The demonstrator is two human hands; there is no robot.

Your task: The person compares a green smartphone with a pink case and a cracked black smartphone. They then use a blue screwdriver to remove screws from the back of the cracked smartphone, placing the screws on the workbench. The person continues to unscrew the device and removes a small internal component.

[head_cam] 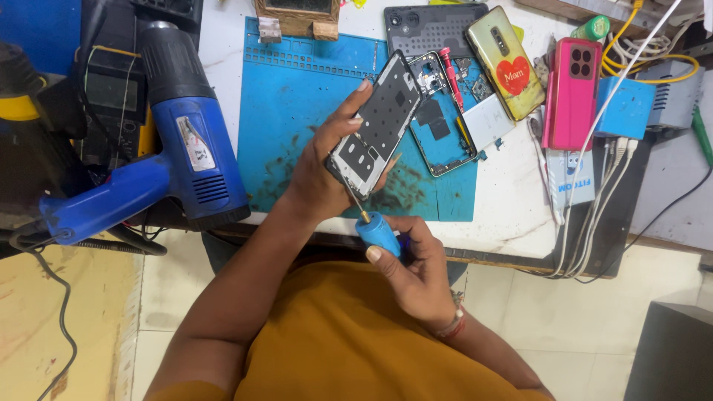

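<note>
Gripping phone frame (377, 126) and blue screwdriver (376, 230).

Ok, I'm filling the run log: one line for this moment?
left hand: holds phone frame | right hand: holds blue screwdriver, tip at frame | blue mat underneath

hidden, cropped and too small to make out

the left hand (321, 172) covers the lower left edge of the phone frame (377, 125), and its palm side cannot be seen. the screwdriver (373, 226) tip, at 11 o'clock from its blue handle, is too fine to tell whether it sits in a screw. the right hand (416, 271) wraps the handle's back. at 12 o'clock a wooden block (297, 16) is cut by the top edge. at 9 o'clock the heat gun (160, 160) hides much of the meter (111, 96). at 3 o'clock the cables (594, 215) run off the tabletop (512, 215), ends unseen. small parts inside the open phone body (443, 119) are unclear.
</note>
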